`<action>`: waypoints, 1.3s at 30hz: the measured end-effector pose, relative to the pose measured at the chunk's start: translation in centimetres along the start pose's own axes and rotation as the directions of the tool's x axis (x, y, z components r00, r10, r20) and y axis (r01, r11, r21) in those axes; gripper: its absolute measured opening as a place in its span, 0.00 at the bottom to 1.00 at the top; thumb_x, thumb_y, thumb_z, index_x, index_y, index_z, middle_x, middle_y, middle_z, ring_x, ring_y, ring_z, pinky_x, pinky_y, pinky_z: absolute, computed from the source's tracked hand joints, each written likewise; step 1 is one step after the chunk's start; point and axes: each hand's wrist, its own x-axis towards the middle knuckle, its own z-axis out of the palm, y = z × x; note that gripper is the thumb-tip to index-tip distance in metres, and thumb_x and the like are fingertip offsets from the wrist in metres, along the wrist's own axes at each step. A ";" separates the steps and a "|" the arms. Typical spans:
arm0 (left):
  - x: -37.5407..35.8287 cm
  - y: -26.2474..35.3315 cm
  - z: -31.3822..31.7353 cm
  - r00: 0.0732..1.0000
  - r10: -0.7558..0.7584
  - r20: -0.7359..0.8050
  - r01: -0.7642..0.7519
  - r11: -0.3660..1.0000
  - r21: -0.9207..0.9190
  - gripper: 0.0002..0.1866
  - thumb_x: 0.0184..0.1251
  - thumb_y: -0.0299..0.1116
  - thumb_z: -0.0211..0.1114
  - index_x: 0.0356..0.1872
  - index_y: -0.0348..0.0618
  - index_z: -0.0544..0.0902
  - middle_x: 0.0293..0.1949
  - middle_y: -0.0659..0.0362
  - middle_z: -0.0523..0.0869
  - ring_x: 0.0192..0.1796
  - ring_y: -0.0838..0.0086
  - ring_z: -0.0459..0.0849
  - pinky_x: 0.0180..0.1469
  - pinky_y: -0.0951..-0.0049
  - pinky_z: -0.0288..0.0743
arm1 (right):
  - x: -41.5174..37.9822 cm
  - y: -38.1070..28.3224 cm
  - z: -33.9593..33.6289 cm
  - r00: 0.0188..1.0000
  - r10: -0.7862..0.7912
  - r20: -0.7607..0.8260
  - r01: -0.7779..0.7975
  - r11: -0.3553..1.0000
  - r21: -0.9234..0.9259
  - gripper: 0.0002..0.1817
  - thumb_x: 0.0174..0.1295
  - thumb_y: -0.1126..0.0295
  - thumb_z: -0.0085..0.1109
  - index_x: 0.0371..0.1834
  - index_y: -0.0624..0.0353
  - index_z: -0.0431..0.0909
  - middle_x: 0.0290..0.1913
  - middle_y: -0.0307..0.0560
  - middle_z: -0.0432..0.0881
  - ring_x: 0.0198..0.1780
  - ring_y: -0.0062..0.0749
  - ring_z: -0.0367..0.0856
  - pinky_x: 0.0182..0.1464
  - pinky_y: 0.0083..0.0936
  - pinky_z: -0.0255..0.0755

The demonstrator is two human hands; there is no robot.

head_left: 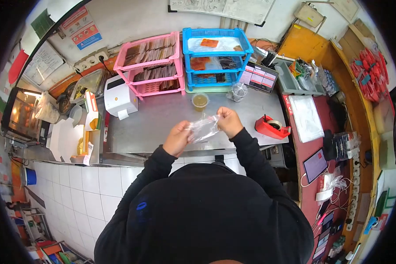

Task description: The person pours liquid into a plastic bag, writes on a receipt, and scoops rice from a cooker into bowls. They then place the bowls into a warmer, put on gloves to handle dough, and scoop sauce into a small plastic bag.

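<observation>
A clear plastic bag (203, 128) is stretched between my two hands above the front part of the steel table (163, 115). My left hand (178, 137) pinches its left end. At the upper right corner, my right hand (229, 122) grips the bag with closed fingers. Just beyond the bag stands a clear round cup (200, 101) holding a brownish-green liquid. A plastic-wrapped bundle (237, 92) lies behind and to the right of the cup; its contents are hard to make out.
Pink racks (150, 61) and blue racks (216, 55) with flat packets stand at the back. A white label printer (120, 97) is on the left. A red tape dispenser (273, 127) sits right of my hand. A tablet (259, 77) leans behind it, and white bags (306, 118) lie farther right.
</observation>
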 end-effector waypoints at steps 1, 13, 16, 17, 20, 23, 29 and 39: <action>-0.1 0.5 0.3 0.997 -0.026 0.069 0.014 0.986 0.166 0.05 0.67 0.32 0.57 0.34 0.44 0.72 0.26 0.68 0.73 0.29 0.84 0.71 0.31 0.83 0.64 | 0.6 0.8 -0.7 0.998 0.066 -0.021 -0.064 0.994 0.091 0.15 0.57 0.78 0.59 0.20 0.54 0.63 0.24 0.28 0.66 0.25 0.13 0.63 0.27 0.14 0.61; 5.1 -2.8 -0.7 0.956 -0.078 -0.283 0.042 0.990 -0.132 0.06 0.67 0.29 0.50 0.29 0.50 0.68 0.17 0.68 0.65 0.15 0.84 0.59 0.14 0.80 0.50 | 2.4 3.7 0.2 0.994 -0.105 -0.040 0.088 0.948 -0.305 0.16 0.46 0.85 0.60 0.31 0.55 0.66 0.24 0.38 0.69 0.24 0.24 0.69 0.26 0.23 0.65; 8.0 -5.6 -1.3 0.932 -0.132 -0.336 0.069 0.979 -0.192 0.03 0.66 0.30 0.49 0.33 0.50 0.71 0.17 0.69 0.63 0.14 0.84 0.59 0.13 0.80 0.50 | 4.7 6.0 -1.0 0.881 -0.472 -0.023 0.298 0.592 -0.749 0.19 0.40 0.81 0.64 0.36 0.59 0.69 0.35 0.47 0.72 0.33 0.38 0.73 0.35 0.27 0.68; 8.8 -6.7 -2.4 0.917 -0.183 -0.355 0.108 0.969 -0.221 0.04 0.65 0.31 0.48 0.34 0.50 0.72 0.17 0.69 0.63 0.14 0.84 0.59 0.13 0.79 0.51 | 4.3 4.6 -0.9 0.851 -0.525 0.033 0.344 0.508 -0.790 0.19 0.40 0.80 0.65 0.36 0.59 0.69 0.36 0.48 0.72 0.36 0.40 0.73 0.37 0.28 0.68; 11.8 -10.1 -4.4 0.859 -0.335 -0.387 0.217 0.923 -0.317 0.08 0.64 0.33 0.49 0.40 0.49 0.75 0.17 0.68 0.63 0.14 0.83 0.59 0.13 0.78 0.52 | 4.1 6.2 -1.1 0.828 -0.437 0.350 0.537 0.442 -0.719 0.20 0.39 0.74 0.68 0.38 0.58 0.73 0.41 0.52 0.72 0.45 0.48 0.71 0.48 0.34 0.67; 14.3 -14.2 -5.4 0.869 -0.402 -0.289 0.339 0.908 -0.244 0.12 0.63 0.34 0.50 0.46 0.49 0.76 0.17 0.67 0.66 0.14 0.81 0.61 0.13 0.76 0.53 | 5.2 10.7 -2.1 0.813 -0.265 0.519 0.573 0.523 -0.631 0.17 0.42 0.74 0.66 0.38 0.59 0.74 0.45 0.53 0.75 0.50 0.49 0.73 0.52 0.37 0.69; 15.7 -20.2 -5.0 0.827 -0.233 -0.512 0.357 0.920 0.158 0.16 0.61 0.41 0.55 0.47 0.45 0.76 0.21 0.62 0.74 0.17 0.77 0.71 0.12 0.71 0.59 | 9.1 13.7 -3.5 0.831 0.292 0.473 0.328 0.430 -0.841 0.21 0.43 0.70 0.68 0.42 0.58 0.75 0.49 0.53 0.76 0.54 0.51 0.72 0.53 0.37 0.70; 16.0 -19.4 -8.9 0.580 -0.584 -0.568 0.321 0.804 -0.500 0.14 0.62 0.48 0.58 0.32 0.49 0.74 0.10 0.65 0.61 0.11 0.74 0.59 0.16 0.70 0.51 | 22.5 11.8 -2.9 0.825 0.041 0.564 0.506 0.391 -0.769 0.43 0.28 0.64 0.75 0.58 0.44 0.71 0.55 0.51 0.70 0.57 0.54 0.65 0.56 0.42 0.67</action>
